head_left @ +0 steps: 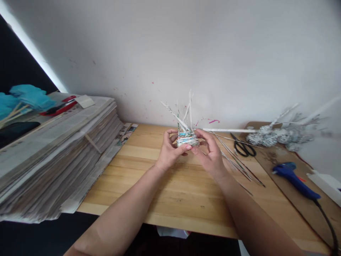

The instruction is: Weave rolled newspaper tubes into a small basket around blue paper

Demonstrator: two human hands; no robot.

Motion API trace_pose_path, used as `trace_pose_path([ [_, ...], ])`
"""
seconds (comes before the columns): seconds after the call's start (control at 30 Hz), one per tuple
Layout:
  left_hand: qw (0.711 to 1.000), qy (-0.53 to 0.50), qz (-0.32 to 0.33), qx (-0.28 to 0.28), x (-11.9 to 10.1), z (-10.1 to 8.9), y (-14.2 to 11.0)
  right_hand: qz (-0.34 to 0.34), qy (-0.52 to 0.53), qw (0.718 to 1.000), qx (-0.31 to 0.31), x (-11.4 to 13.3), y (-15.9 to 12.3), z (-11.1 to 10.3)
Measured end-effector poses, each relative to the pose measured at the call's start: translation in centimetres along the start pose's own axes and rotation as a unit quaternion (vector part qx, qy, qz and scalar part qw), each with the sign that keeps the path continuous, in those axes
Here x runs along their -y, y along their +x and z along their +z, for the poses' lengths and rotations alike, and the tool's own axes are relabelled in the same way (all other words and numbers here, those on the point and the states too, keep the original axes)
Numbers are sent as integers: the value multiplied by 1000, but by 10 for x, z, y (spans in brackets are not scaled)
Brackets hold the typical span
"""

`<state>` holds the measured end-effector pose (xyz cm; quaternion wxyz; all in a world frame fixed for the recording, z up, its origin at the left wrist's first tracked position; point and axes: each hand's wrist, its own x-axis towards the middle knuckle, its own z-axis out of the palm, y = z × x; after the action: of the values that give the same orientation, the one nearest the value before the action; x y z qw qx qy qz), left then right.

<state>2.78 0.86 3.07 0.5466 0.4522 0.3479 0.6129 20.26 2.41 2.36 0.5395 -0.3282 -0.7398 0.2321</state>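
A small woven basket of rolled newspaper tubes [187, 138] is held above the wooden table [170, 192], with several loose tube ends sticking up from it. My left hand [170, 151] grips its left side, thumb pressed under the front. My right hand [210, 151] grips its right side, fingers curled over the rim. One long white paper tube [226, 130] runs from the basket out to the right.
A tall stack of newspapers [53, 153] fills the left, with red scissors [60, 108] on top. Loose paper tubes [239, 163], black scissors [243, 147], woven paper balls [274, 137] and a blue glue gun [294, 181] on brown board lie right. A white wall stands behind.
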Motion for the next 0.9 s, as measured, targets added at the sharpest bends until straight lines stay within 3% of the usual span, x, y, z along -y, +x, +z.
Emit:
trace_pose_path([
  [0.23,999,22,38,-12,3,-1,1,-5,13,998,60,8,1,-3],
  [0.57,999,16,40,-16,0,4,-1,41,66,996,53,6,-1,3],
  [0.9,998,37,51,-19,3,2,-2,56,71,991,100,9,3,-4],
])
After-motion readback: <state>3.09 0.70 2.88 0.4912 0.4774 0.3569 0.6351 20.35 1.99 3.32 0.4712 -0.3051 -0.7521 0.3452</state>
